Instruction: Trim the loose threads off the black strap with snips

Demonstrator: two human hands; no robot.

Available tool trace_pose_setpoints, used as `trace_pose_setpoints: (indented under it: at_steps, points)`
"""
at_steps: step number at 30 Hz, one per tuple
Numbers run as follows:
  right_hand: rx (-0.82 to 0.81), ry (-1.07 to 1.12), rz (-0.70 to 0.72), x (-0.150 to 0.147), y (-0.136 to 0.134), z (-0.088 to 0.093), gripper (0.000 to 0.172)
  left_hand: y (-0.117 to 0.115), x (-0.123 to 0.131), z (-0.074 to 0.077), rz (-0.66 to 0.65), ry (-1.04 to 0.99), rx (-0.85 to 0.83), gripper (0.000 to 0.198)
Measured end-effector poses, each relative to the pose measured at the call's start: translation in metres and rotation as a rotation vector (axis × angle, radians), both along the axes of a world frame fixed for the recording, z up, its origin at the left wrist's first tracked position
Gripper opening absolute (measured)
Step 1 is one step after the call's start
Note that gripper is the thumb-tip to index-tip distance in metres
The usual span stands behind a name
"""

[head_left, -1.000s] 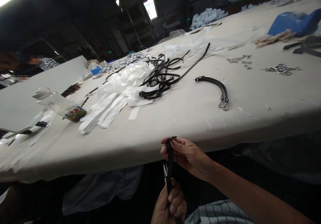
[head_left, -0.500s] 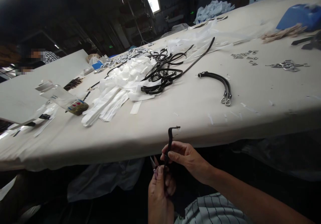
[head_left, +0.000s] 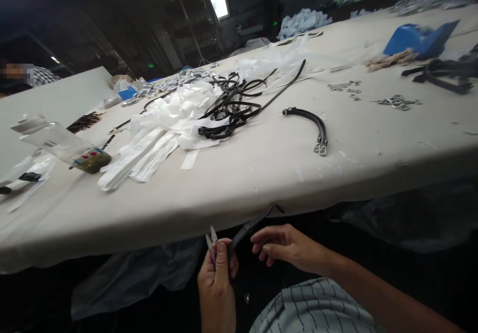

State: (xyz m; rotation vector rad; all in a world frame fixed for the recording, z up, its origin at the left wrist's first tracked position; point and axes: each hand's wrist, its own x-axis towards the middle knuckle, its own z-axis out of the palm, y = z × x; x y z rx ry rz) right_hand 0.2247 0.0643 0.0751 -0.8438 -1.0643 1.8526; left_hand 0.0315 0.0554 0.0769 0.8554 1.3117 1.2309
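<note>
- Black strap is just below the table edge, gripped with the snips in the closed left hand.
- Right hand?
- Curled beside the strap; can't tell if it pinches. I'd pull it taut, 2 blades clear of fingers.

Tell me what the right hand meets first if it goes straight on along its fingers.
Probably the black strap held in the left hand. The right hand points its fingers leftward at it and looks just short of it. The snips lie beyond. Depth is unclear.
</note>
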Motion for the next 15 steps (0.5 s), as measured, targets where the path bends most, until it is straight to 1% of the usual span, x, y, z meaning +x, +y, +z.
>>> trace_pose_setpoints:
  at_steps: [2, 3, 4, 5, 6, 7, 8, 9, 11, 12, 13, 15]
  points:
    - [0.106, -0.144, 0.034, 0.041, -0.008, 0.016, 0.026, 0.006, 0.002, 0.003, 0.0, -0.097, -0.021, 0.036]
    - [0.184, -0.186, -0.026, 0.065, -0.014, 0.028, 0.021, 0.009, 0.003, 0.005, -0.009, -0.154, -0.039, 0.036]
    - [0.28, -0.224, -0.191, 0.088, -0.019, 0.041, 0.016, 0.012, 0.005, 0.008, -0.026, -0.202, -0.058, 0.035]
    - [0.399, -0.267, -0.478, 0.108, -0.024, 0.056, 0.017, 0.015, 0.007, 0.011, -0.048, -0.234, -0.071, 0.034]
    - [0.525, -0.333, -0.776, 0.124, -0.028, 0.071, 0.022, 0.016, 0.01, 0.014, -0.077, -0.245, -0.078, 0.032]
    - [0.637, -0.432, -0.955, 0.134, -0.03, 0.084, 0.026, 0.018, 0.012, 0.017, -0.104, -0.234, -0.073, 0.03]
    - [0.733, -0.545, -0.997, 0.137, -0.03, 0.095, 0.028, 0.018, 0.015, 0.02, -0.13, -0.209, -0.055, 0.029]
    - [0.816, -0.651, -0.952, 0.134, -0.029, 0.104, 0.028, 0.019, 0.019, 0.023, -0.169, -0.172, -0.033, 0.028]
    - [0.934, -0.807, -0.741, 0.112, -0.024, 0.11, 0.029, 0.019, 0.024, 0.027, -0.257, -0.075, 0.016, 0.028]
    - [0.964, -0.86, -0.63, 0.096, -0.021, 0.108, 0.034, 0.019, 0.027, 0.028, -0.307, -0.024, 0.029, 0.028]
    - [0.985, -0.917, -0.507, 0.079, -0.018, 0.103, 0.042, 0.019, 0.029, 0.029, -0.354, 0.019, 0.03, 0.028]
    - [1.003, -1.003, -0.277, 0.048, -0.013, 0.086, 0.059, 0.017, 0.032, 0.03, -0.422, 0.072, 0.025, 0.029]
